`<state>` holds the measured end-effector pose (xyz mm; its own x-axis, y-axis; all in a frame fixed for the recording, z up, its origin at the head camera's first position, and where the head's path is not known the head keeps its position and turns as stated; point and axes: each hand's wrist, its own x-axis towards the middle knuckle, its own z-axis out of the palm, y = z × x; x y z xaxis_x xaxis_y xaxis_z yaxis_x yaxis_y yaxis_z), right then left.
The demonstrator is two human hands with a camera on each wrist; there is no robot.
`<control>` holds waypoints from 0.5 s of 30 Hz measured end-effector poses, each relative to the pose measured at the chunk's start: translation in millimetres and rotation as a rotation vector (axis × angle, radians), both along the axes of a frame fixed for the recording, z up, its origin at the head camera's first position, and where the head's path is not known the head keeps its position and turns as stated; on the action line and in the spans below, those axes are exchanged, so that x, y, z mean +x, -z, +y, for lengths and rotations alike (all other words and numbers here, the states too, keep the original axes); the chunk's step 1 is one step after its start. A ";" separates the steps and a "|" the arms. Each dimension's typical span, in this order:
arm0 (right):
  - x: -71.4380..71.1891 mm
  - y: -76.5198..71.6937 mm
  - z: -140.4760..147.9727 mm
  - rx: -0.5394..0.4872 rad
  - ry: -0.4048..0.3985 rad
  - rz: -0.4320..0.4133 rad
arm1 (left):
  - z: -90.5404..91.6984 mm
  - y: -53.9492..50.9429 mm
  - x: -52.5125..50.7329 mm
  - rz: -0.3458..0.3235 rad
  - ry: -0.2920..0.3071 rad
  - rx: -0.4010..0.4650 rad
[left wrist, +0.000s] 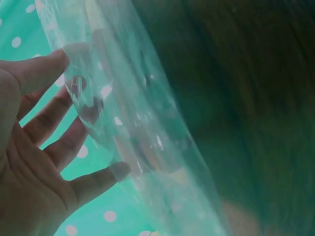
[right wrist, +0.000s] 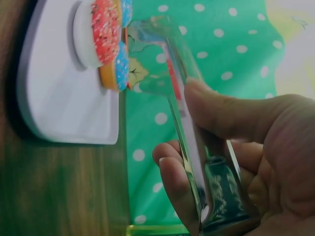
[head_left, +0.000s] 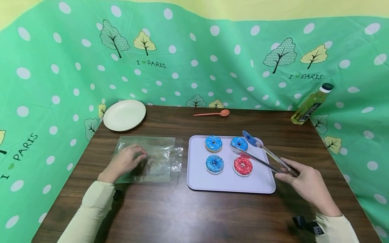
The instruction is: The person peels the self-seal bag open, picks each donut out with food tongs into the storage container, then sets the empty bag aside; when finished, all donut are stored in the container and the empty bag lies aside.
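Observation:
My left hand (head_left: 126,162) lies over a clear plastic bag (head_left: 161,158). In the left wrist view its fingers are spread, fingertips against or behind the film; I cannot tell which. Tongs (head_left: 262,161) with clear, broad tips are held in my right hand (head_left: 310,184), thumb on one arm and fingers on the other. Their tips are spread about a blue doughnut (head_left: 239,144) at the tray's back right; contact is unclear. Another blue doughnut (head_left: 213,143), a third blue doughnut (head_left: 214,164) and a red doughnut (head_left: 242,166) also sit on the lilac tray (head_left: 228,184).
A white plate (head_left: 124,115) stands at the back left of the brown wooden table (head_left: 170,216). An orange spoon (head_left: 212,113) lies behind the tray. At the back right is a bottle of yellow liquid (head_left: 311,105). Green dotted cloth (head_left: 188,40) surrounds the table.

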<state>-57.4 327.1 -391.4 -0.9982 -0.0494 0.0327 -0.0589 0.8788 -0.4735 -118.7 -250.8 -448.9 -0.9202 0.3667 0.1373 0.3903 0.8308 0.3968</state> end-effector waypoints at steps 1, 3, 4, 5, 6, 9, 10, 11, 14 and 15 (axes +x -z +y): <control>0.3 1.5 1.3 -0.006 0.013 -0.004 | 0.9 0.3 0.2 0.009 0.005 -0.009; 0.8 4.2 4.0 -0.016 0.036 -0.009 | 3.0 1.0 0.5 0.023 0.006 -0.025; 1.1 5.2 5.6 -0.020 0.048 -0.012 | 4.1 1.9 0.3 0.032 0.007 -0.033; 1.3 6.1 7.2 -0.021 0.059 -0.014 | 5.1 2.8 0.1 0.042 0.008 -0.046; 1.5 6.9 8.4 -0.022 0.071 -0.015 | 5.9 4.1 -0.2 0.052 0.003 -0.061; 1.7 9.2 13.5 -0.023 0.104 -0.033 | 8.5 7.8 -1.1 0.090 -0.029 -0.120; 1.6 9.9 15.4 -0.021 0.114 -0.041 | 9.3 8.6 -1.2 0.100 -0.041 -0.136; 1.5 10.5 17.1 -0.019 0.122 -0.051 | 10.0 9.2 -1.2 0.108 -0.053 -0.153; 1.5 12.2 21.6 -0.015 0.143 -0.090 | 12.0 9.5 -0.9 0.116 -0.080 -0.176; 1.4 12.7 22.7 -0.012 0.147 -0.100 | 12.4 9.4 -0.8 0.113 -0.085 -0.179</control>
